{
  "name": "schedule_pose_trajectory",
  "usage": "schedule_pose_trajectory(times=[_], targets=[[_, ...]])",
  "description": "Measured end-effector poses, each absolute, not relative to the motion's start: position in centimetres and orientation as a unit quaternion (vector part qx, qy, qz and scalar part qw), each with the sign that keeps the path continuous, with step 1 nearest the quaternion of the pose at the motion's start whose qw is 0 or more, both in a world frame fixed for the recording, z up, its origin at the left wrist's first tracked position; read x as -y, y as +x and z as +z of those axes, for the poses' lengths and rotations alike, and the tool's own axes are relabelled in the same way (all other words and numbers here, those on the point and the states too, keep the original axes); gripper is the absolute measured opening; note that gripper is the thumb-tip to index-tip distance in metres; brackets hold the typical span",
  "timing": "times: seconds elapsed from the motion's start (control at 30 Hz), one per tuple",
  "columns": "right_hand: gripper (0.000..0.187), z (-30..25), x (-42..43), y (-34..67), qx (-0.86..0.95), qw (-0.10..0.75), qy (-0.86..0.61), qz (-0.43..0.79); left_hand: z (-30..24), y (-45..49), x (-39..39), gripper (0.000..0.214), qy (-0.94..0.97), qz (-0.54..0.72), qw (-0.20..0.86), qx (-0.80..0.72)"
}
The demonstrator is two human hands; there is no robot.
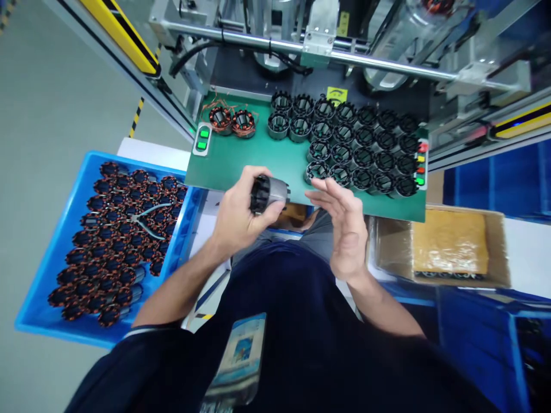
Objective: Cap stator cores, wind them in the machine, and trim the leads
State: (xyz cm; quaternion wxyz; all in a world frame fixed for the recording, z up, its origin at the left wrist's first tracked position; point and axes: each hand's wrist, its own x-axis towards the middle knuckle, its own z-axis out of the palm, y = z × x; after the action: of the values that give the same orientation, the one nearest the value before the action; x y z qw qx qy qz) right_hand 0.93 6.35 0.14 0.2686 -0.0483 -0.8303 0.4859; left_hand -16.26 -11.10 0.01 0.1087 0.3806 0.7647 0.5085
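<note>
My left hand (239,215) is closed round a grey metal stator core with black plastic ends (269,194), held on its side at the near edge of the green work mat (241,158). My right hand (344,226) hovers just right of it, fingers stretched out and apart, holding nothing. Its fingertips are close to the nearest of several unwound black stator cores (361,149) standing in rows on the mat. Two cores wound with copper wire (232,120) stand at the mat's far left.
A blue tray (55,252) at my left holds several copper-wound stators with a pair of pliers (148,219) lying on them. An open cardboard box (447,244) sits at right. Green buttons (202,139) flank the mat's left edge, coloured indicator lights (420,163) its right. Machine rails stand behind.
</note>
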Motion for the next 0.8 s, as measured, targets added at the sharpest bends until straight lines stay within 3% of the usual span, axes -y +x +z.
schedule_pose_trajectory(times=[0.13,0.23,0.37,0.47,0.67,0.8], targets=[[0.056,-1.6,-6.4,4.1,0.776,0.276,-0.086,0.561,-1.0,-22.6,7.7,0.063,0.523,0.078,0.087,-0.844],[0.050,-1.6,-5.9,5.5,0.807,0.233,-0.079,0.538,-2.0,-24.7,4.9,0.068,0.569,-0.020,0.109,-0.815],[0.044,-2.1,-7.3,8.1,0.841,0.210,-0.120,0.484,-2.3,-23.2,5.1,0.084,0.530,0.051,0.015,-0.846],[0.037,-3.7,-11.1,11.9,0.849,0.221,-0.213,0.430,-3.5,-20.3,7.5,0.066,0.399,0.133,-0.058,-0.905],[0.024,-6.5,-22.9,20.2,0.821,0.314,-0.371,0.300,-7.4,-17.1,8.0,0.051,0.293,0.225,-0.015,-0.929],[0.029,-7.5,-29.8,22.0,0.840,0.269,-0.393,0.261,-7.7,-18.5,5.3,0.047,0.314,0.259,-0.011,-0.913]])
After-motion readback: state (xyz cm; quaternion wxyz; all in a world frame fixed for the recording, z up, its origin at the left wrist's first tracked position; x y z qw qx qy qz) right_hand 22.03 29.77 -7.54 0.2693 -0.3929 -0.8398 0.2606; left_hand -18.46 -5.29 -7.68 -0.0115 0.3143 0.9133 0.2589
